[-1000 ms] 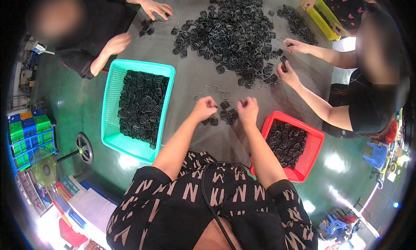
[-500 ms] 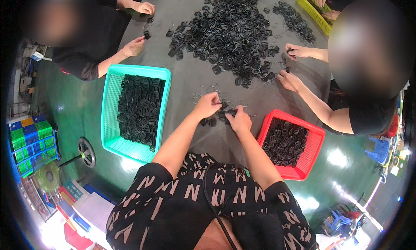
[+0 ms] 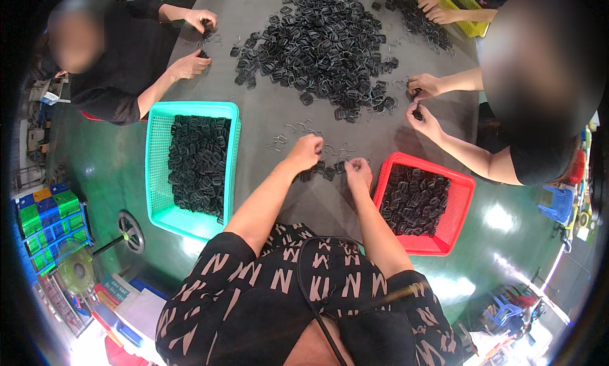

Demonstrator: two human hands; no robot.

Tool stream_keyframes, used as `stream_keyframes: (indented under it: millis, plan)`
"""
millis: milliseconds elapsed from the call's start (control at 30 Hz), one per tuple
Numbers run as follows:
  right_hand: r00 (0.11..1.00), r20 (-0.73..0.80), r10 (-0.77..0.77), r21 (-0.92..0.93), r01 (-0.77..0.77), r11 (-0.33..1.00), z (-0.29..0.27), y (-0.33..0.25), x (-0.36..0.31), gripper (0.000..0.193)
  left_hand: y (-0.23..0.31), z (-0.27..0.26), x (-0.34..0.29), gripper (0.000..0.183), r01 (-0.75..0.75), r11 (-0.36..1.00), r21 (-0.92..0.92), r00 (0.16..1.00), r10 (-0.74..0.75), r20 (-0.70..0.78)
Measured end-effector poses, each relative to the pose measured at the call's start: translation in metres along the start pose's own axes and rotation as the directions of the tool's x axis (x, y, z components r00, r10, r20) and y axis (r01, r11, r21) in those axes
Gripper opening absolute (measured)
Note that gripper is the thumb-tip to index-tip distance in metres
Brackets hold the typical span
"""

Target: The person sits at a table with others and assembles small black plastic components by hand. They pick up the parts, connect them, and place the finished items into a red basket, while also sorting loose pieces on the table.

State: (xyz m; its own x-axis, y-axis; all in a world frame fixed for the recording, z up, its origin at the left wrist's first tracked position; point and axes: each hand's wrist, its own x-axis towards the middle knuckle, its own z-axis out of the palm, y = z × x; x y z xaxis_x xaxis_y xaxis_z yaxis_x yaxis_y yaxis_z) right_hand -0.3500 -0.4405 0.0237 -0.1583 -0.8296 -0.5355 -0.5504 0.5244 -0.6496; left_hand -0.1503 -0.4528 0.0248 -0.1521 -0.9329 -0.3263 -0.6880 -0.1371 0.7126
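Note:
My left hand (image 3: 305, 153) is closed in a pinch above the grey table; what lies between its fingertips is mostly hidden. Just below and beside it sit a few small black plastic buckles (image 3: 328, 172). My right hand (image 3: 359, 175) has its thumb and fingers drawn together, with a black plastic buckle at their tips. Thin, curved trimmings (image 3: 279, 139) are scattered on the table beyond both hands. Farther off rises a large heap of the same black buckles (image 3: 323, 42).
A turquoise basket (image 3: 233, 156) of buckles stands at my left, a red basket (image 3: 466, 204) of them at my right. Co-workers' hands handle black pieces at the far left (image 3: 190, 65) and right (image 3: 426, 122). Another person's hands reach near a yellow basket (image 3: 472, 26).
My hands have moved slightly apart, the right one shifting toward the red basket. The right-hand co-worker's hands have come together. The view has shifted a little.

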Motion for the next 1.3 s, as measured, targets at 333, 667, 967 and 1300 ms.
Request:
stream_keyframes:
  millis: [333, 667, 967, 1300]
  plan:
    - [0.975, 0.126, -0.186, -0.202, 0.208, 0.957, 0.018, 0.01, 0.001, 0.02, -0.029, -0.016, -0.031, 0.027, 0.159, 0.787, -0.597, 0.987, -0.122, 0.102]
    - [0.927, 0.195, -0.321, -0.171, 0.355, 0.919, 0.02, 0.005, -0.004, 0.03, 0.002, 0.016, -0.028, 0.03, 0.015, 0.996, 0.089, 0.997, -0.021, 0.072]
    - [0.902, 0.32, -0.291, -0.39, 0.405, 0.827, 0.002, 0.003, -0.024, 0.028, -0.006, -0.142, -0.1, 0.022, 0.034, 0.99, -0.137, 0.77, -0.113, -0.628]
    - [0.91, 0.411, 0.063, 0.566, -0.309, 0.765, 0.009, -0.004, -0.002, 0.009, 0.026, -0.103, -0.112, 0.022, 0.026, 0.977, -0.213, 0.856, -0.132, -0.5]
